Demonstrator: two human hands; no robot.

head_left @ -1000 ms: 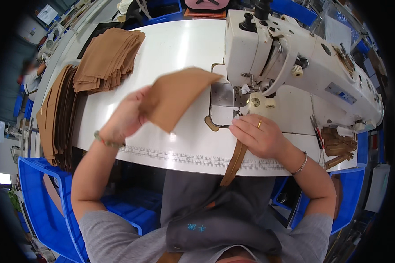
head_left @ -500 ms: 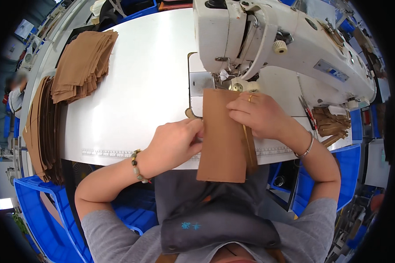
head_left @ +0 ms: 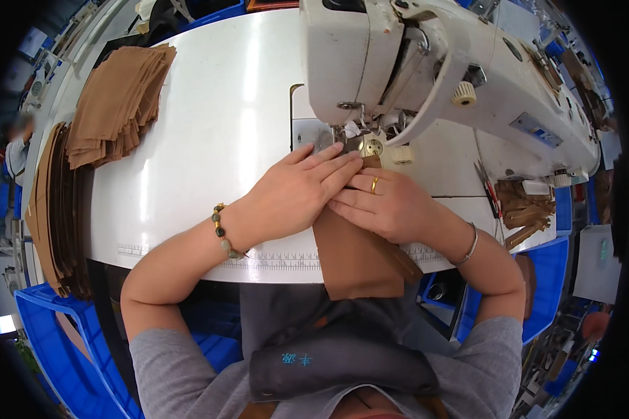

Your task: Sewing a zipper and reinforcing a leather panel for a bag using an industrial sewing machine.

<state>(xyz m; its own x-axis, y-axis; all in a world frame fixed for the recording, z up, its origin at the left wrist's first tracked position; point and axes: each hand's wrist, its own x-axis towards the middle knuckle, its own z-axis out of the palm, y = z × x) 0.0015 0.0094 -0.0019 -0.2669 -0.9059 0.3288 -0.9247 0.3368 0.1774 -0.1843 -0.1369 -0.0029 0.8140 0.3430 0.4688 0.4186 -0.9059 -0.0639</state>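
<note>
My left hand (head_left: 293, 192) lies with fingers stretched out on a brown fabric piece (head_left: 356, 269) just in front of the sewing machine's needle area (head_left: 349, 136), its fingertips beside the presser foot. My right hand (head_left: 388, 206) rests on the same piece, fingers extended and partly under the left fingertips, thumb hidden. A brown strip (head_left: 409, 262) lies along the piece's right side. The piece hangs over the table's front edge.
Brown fabric stacks (head_left: 119, 101) (head_left: 56, 209) lie at the left. Scissors (head_left: 489, 188) and brown strips (head_left: 528, 213) lie right of the machine (head_left: 335, 56). A ruler runs along the table (head_left: 189, 160). Blue bins (head_left: 56, 335) (head_left: 548, 293) flank it; a blurred person (head_left: 15, 146) is far left.
The fabric piece went from my raised left hand down onto the table over the strip, at the machine. My left hand then moved up and right, its fingers flattening beside the presser foot.
</note>
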